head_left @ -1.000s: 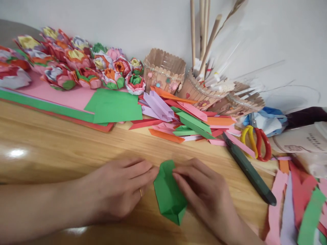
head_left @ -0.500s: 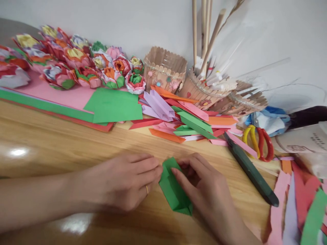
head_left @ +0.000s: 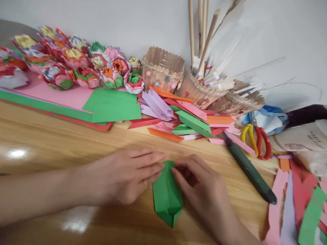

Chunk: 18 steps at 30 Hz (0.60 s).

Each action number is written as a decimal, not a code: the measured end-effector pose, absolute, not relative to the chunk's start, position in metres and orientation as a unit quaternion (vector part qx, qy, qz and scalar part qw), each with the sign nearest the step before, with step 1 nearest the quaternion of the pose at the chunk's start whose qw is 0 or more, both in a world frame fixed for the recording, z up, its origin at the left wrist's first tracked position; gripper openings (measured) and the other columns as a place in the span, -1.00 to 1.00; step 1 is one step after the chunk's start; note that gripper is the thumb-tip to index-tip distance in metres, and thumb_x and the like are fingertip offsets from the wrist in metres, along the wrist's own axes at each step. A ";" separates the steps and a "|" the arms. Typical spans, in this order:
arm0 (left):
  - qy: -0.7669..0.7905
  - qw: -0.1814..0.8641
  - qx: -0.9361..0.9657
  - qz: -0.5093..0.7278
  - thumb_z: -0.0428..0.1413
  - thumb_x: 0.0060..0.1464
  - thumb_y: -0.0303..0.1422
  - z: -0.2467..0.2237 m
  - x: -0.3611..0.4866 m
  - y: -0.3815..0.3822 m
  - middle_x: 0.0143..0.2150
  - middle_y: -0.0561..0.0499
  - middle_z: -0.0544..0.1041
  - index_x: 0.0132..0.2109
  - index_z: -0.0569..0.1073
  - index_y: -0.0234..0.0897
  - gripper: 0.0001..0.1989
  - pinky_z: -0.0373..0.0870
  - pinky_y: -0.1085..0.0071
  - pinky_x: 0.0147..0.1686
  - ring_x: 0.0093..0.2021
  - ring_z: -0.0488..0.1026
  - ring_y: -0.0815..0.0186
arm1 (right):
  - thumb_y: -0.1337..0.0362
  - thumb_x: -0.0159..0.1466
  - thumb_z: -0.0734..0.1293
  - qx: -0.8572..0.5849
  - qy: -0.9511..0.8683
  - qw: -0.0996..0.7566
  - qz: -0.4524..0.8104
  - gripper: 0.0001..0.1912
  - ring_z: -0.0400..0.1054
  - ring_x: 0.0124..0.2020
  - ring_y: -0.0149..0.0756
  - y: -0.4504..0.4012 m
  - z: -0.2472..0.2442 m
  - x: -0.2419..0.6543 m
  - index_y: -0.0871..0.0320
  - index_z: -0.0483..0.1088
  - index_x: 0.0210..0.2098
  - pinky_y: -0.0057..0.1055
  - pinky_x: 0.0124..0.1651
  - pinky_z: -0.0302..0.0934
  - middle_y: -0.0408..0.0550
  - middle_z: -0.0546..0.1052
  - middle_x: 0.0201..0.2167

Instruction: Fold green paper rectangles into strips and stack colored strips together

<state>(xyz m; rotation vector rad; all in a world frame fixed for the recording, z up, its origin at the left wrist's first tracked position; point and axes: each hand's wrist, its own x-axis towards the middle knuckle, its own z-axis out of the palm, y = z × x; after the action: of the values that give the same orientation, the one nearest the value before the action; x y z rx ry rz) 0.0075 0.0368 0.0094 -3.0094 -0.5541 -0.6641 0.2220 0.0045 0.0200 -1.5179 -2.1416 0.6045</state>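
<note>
- Pale wall (head_left: 109, 23) behind everything; wooden table (head_left: 114, 221) below, shiny, with light glaring off it at left
- Stack of coloured sheets (head_left: 76, 97) at far left, pink uppermost; a smaller green sheet (head_left: 116, 107) overlaps its right end
- Paper flowers (head_left: 75, 59) crowded on the stack, in many colours
- Three wooden-stick baskets (head_left: 163, 76) along the wall; the middle one holds tall sticks (head_left: 191, 34)
- Pile of folded strips (head_left: 194, 124) in front of the baskets; loose paper scraps (head_left: 278, 200) at lower right
- Left hand (head_left: 138, 177), fingers straight and together, tips at the upper left edge of the green paper; thumb hidden, so I cannot tell whether it grips
- Right hand (head_left: 201, 180), thumb and forefinger pinching the paper's upper right edge
- Dark green tool (head_left: 251, 170) lying slantwise; scissors (head_left: 264, 143) just beside it, one handle yellow, one red
- Folded green paper (head_left: 167, 194) on the table between both hands, its lower end pointed
- Gold ring (head_left: 144, 185) on a left finger
</note>
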 end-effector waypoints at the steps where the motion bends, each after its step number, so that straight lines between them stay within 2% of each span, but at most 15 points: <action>1: -0.178 0.007 -0.962 -0.206 -0.31 0.35 -0.48 0.009 0.007 0.036 -0.03 0.05 0.57 -0.08 0.52 -0.33 -0.52 0.22 0.31 0.14 0.07 0.41 0.27 | 0.35 0.30 0.24 -0.539 -0.788 0.227 0.191 -0.88 0.31 -0.50 -0.40 0.004 0.019 0.222 0.15 0.40 -0.33 -0.50 -0.49 0.17 -0.12 0.41 -0.46; 4: -0.186 -0.001 -0.962 -0.200 -0.25 0.35 -0.45 0.007 0.006 0.035 -0.03 0.06 0.57 -0.08 0.52 -0.30 -0.58 0.13 0.25 0.22 0.13 0.36 0.25 | 0.40 0.32 0.22 -0.484 -0.836 0.236 0.109 -0.87 0.34 -0.42 -0.36 0.001 0.016 0.222 0.19 0.41 -0.26 -0.47 -0.42 0.23 -0.07 0.46 -0.41; 11: -0.189 -0.020 -0.955 -0.229 -0.27 0.36 -0.49 0.009 0.005 0.036 -0.06 0.05 0.58 -0.06 0.48 -0.32 -0.59 -0.20 0.34 0.35 0.11 0.36 0.42 | 0.46 0.34 0.17 -0.374 -0.904 0.205 0.025 -0.82 0.28 -0.42 -0.31 -0.002 0.017 0.226 0.33 0.41 -0.21 -0.40 -0.42 0.21 0.01 0.47 -0.41; 15: -0.199 -0.059 -0.949 -0.237 -0.23 0.34 -0.50 0.009 0.005 0.036 -0.05 0.00 0.57 -0.07 0.47 -0.36 -0.64 -0.20 0.40 0.34 0.17 0.30 0.46 | 0.46 0.37 0.07 -0.350 -0.918 0.186 0.029 -0.69 0.26 -0.44 -0.29 -0.001 0.023 0.225 0.37 0.43 -0.26 -0.38 -0.46 0.20 0.04 0.46 -0.44; 18: -0.203 -0.071 -0.949 -0.230 -0.24 0.33 -0.51 0.007 0.005 0.038 0.05 -0.01 0.52 -0.03 0.45 -0.34 -0.64 -0.19 0.40 0.34 0.23 0.22 0.49 | 0.46 0.39 0.01 -0.346 -0.921 0.175 0.027 -0.60 0.24 -0.46 -0.30 0.000 0.028 0.223 0.34 0.44 -0.31 -0.38 -0.48 0.18 0.04 0.45 -0.46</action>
<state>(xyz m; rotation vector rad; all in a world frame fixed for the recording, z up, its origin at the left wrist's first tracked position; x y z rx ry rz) 0.0051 0.0379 0.0072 -3.1253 -0.6698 -0.7562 0.2229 -0.0001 0.0277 -0.9809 -2.6095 0.0764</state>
